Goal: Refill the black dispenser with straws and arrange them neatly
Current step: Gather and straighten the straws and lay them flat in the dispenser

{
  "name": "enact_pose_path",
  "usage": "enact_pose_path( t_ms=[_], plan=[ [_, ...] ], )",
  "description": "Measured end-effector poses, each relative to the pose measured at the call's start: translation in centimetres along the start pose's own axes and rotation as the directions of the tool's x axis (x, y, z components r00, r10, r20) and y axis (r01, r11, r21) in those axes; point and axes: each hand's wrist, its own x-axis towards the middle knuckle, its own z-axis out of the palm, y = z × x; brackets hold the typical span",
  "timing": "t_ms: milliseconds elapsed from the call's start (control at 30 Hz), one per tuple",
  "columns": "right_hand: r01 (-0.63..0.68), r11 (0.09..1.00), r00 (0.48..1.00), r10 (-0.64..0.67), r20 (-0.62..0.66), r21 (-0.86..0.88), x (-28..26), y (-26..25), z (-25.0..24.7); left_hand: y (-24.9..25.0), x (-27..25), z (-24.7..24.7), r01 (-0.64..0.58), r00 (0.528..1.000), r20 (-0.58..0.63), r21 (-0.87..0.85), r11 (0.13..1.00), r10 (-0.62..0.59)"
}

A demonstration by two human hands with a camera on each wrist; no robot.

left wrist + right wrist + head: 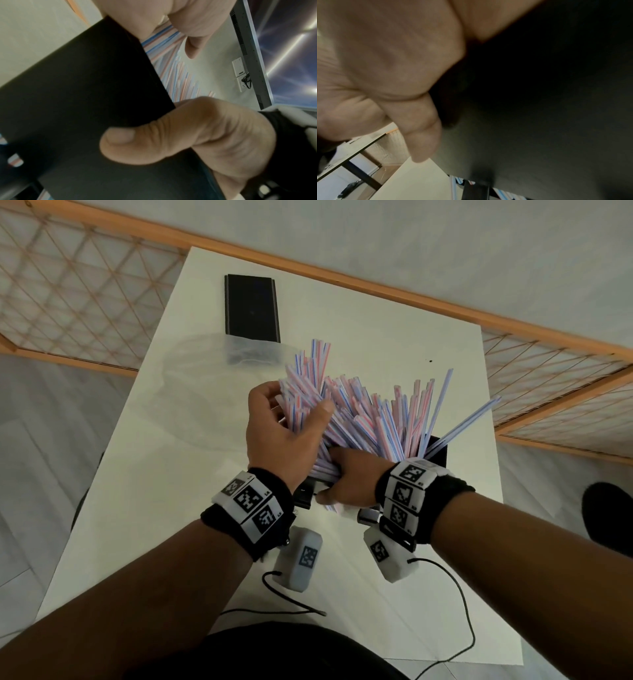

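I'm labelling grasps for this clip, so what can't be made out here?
- Head view: the black dispenser interior, hidden by the straws.
- Head view: the right hand fingertips, tucked under the straws.
- Right wrist view: what the right hand touches, blurred and dark.
- Left wrist view: the left hand fingertips, cut off by the top edge.

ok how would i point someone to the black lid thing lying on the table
Start from the white table and look to its far side, beyond the fanned straws. The black lid lies flat there, next to a clear plastic wrapper. Unlike the black dispenser, it holds no straws and no hand touches it.
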Motion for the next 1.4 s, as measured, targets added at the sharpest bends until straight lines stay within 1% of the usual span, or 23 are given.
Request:
enact_pose_path(
  t_ms=[67, 133, 200, 300, 400, 467, 533, 567, 633, 667, 700, 733, 800, 833, 967, 1000, 1067, 1133, 1167, 1267, 1333, 1400],
  plan=[
    [0.004, 1.000, 1.000, -0.004, 0.009, -0.005, 0.2, 0.1, -0.1, 0.1, 0.0, 0.1, -0.004, 1.000, 0.000, -0.002, 1.000, 0.004],
    [0.013, 1.000, 1.000, -0.013, -0.010, 0.000, 0.2, 0.2, 0.0, 0.1, -0.1, 0.1, -0.011, 1.000, 0.006, -0.004, 1.000, 0.011],
    [0.056, 0.998, 0.996, -0.056, -0.068, -0.002, 0.0, 0.2, 0.1, 0.3, -0.2, 0.1, -0.028, 0.999, 0.015, 0.011, 1.000, 0.028],
    [0.104, 0.995, 0.976, -0.104, -0.191, -0.010, -0.6, 0.2, 0.0, 0.2, -0.1, 0.1, -0.031, 1.000, 0.002, 0.026, 0.999, 0.031],
    [0.076, 0.995, 0.970, -0.061, -0.235, 0.057, -1.1, 0.6, 0.1, -0.1, 0.1, 0.1, -0.039, 0.999, 0.006, 0.100, 0.994, 0.039],
    [0.054, 0.999, 0.976, -0.052, -0.212, 0.005, -1.5, 0.8, 0.5, -0.2, 0.2, 0.1, -0.047, 0.999, 0.027, 0.160, 0.986, 0.043],
    [0.068, 0.995, 0.968, -0.084, -0.237, -0.076, -2.3, 1.1, 0.7, -0.1, 0.2, 0.1, -0.044, 0.999, 0.030, 0.182, 0.982, 0.039],
    [0.102, 0.990, 0.949, -0.126, -0.288, -0.097, -2.8, 1.4, 0.7, 0.0, 0.2, 0.1, -0.037, 0.999, 0.025, 0.167, 0.985, 0.034],
    [0.189, 0.974, 0.881, -0.224, -0.418, -0.123, -3.9, 2.2, 0.8, 0.1, 0.1, 0.1, -0.015, 1.000, 0.005, 0.100, 0.995, 0.014],
    [0.215, 0.967, 0.851, -0.253, -0.461, -0.133, -4.3, 2.5, 1.0, 0.2, 0.0, 0.1, -0.005, 1.000, -0.007, 0.063, 0.998, 0.006],
    [0.224, 0.965, 0.841, -0.262, -0.473, -0.136, -4.5, 2.7, 1.3, 0.3, 0.0, 0.1, -0.002, 1.000, -0.017, 0.039, 0.999, 0.002],
    [0.219, 0.967, 0.855, -0.253, -0.452, -0.128, -4.5, 2.8, 1.6, 0.4, 0.0, 0.1, -0.002, 1.000, -0.023, 0.024, 1.000, 0.003],
    [0.184, 0.978, 0.913, -0.208, -0.352, -0.100, -4.3, 2.8, 2.0, 0.4, 0.0, 0.1, -0.015, 1.000, -0.027, 0.015, 1.000, 0.016],
    [0.173, 0.981, 0.928, -0.192, -0.320, -0.090, -4.3, 2.8, 1.9, 0.4, 0.1, 0.1, -0.026, 0.999, -0.024, 0.023, 0.999, 0.027],
    [0.189, 0.980, 0.929, -0.197, -0.314, -0.057, -3.9, 2.9, 1.4, 0.3, 0.1, 0.0, -0.023, 1.000, -0.006, 0.024, 0.999, 0.023],
    [0.164, 0.985, 0.941, -0.174, -0.291, -0.057, -3.7, 2.9, 1.5, 0.3, 0.1, 0.0, -0.018, 1.000, -0.011, 0.021, 1.000, 0.018],
    [0.072, 0.993, 0.970, -0.090, -0.227, -0.089, -3.1, 2.6, 1.6, 0.4, 0.1, 0.1, -0.002, 1.000, -0.023, 0.013, 1.000, 0.002],
    [0.029, 0.992, 0.985, -0.049, -0.163, -0.119, -2.3, 2.0, 1.5, 0.5, 0.2, 0.1, 0.007, 1.000, -0.021, 0.010, 1.000, -0.007],
    [0.033, 0.994, 0.991, -0.046, -0.129, -0.102, -1.9, 1.6, 1.3, 0.4, 0.2, 0.2, 0.014, 1.000, -0.017, 0.009, 1.000, -0.014],
    [0.072, 0.997, 0.996, -0.071, -0.054, 0.022, -0.5, 0.4, 0.7, 0.3, 0.2, 0.2, 0.032, 0.999, -0.011, -0.008, 0.999, -0.032],
    [0.076, 0.996, 0.997, -0.076, -0.014, 0.049, 0.4, 0.1, 0.3, 0.3, 0.3, 0.2, 0.025, 1.000, -0.013, -0.006, 1.000, -0.025],
    [0.065, 0.997, 0.997, -0.066, 0.049, 0.037, 1.0, 0.0, 0.0, 0.3, 0.2, 0.2, 0.014, 1.000, -0.015, -0.016, 1.000, -0.014]
  ],
)
